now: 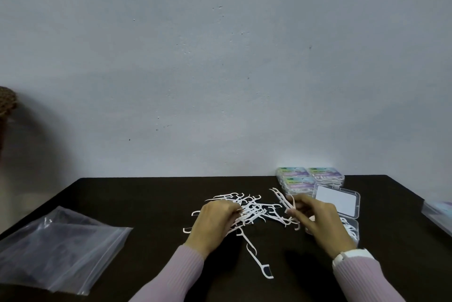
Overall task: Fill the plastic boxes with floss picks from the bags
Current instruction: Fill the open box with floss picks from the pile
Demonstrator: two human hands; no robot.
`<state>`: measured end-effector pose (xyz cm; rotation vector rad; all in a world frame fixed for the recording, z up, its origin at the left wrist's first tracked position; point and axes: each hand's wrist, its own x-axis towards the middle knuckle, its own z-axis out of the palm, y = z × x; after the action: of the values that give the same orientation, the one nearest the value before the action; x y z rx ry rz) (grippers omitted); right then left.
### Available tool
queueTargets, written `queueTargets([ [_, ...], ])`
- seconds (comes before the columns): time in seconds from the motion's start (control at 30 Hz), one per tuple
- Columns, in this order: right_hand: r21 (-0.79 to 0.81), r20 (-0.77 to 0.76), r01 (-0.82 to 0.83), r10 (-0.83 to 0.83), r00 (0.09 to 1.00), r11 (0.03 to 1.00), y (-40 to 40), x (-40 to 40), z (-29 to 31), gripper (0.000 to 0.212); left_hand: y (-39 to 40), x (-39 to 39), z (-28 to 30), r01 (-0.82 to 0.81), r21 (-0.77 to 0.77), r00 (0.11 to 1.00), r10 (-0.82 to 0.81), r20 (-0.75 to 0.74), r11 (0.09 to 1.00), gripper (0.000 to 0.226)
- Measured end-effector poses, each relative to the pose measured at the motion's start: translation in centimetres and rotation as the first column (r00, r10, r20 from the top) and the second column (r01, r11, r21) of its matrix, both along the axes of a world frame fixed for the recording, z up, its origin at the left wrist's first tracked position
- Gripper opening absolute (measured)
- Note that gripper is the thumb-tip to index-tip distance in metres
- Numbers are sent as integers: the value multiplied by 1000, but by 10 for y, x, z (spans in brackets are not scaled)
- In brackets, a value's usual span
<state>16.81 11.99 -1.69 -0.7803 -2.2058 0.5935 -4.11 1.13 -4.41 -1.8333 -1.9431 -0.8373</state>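
White floss picks (247, 206) lie in a loose pile on the dark table (146, 194). My left hand (212, 222) rests on the pile's left side, fingers curled around some picks. My right hand (318, 222) pinches a few floss picks (285, 200) that stick up and to the left. An open clear plastic box (342, 206) lies just behind and under my right hand, its lid up with a white card inside and some picks in its base (352, 230). One single pick (256, 256) lies near the front.
Empty clear zip bags (58, 248) lie flat at the left. Three closed, labelled boxes (310, 177) sit at the back right against the wall. Another clear box (437, 213) shows at the right edge. A brown woven object (6, 103) is at far left.
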Motion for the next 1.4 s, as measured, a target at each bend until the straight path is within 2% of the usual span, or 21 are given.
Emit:
queueTargets([
  [0.1,6,-16,36,-36,999,999,4,6,5,26,-3,7,8,-14,91,965,-10,263,996,8],
  [0.2,-20,-31,106,-107,994,994,10,17,12,29,1,21,19,-5,140,860,-67,506,990,6],
  [0.3,-44,-47,172,-174,984,984,15,33,19,33,12,37,30,15,192,750,-138,647,981,9],
  [0.4,-30,17,245,-245,969,969,23,51,19,33,27,59,39,47,208,699,-181,692,977,12],
  [0.5,-14,138,295,-291,947,955,30,64,17,31,45,80,42,82,199,718,-196,668,977,12],
  [0.7,23,302,355,-345,889,935,35,67,8,30,75,113,34,124,128,820,-174,546,984,12],
  [0.83,49,399,319,-311,862,946,35,60,7,31,86,122,29,108,93,865,-139,481,990,14],
  [0.93,-5,353,304,-283,892,953,38,59,5,36,89,124,26,97,75,886,-120,448,992,19],
  [1.07,-121,209,290,-261,942,949,44,68,0,35,91,127,22,112,54,901,-124,415,992,20],
  [1.23,-245,32,378,-382,923,893,50,81,0,24,92,130,19,142,12,943,-138,303,990,19],
  [1.3,-309,28,390,-401,915,868,53,86,-1,19,93,133,17,152,-18,960,-143,241,988,20],
  [1.4,-428,103,385,-378,920,818,55,90,-3,15,94,138,15,166,-41,969,-155,194,985,25],
])
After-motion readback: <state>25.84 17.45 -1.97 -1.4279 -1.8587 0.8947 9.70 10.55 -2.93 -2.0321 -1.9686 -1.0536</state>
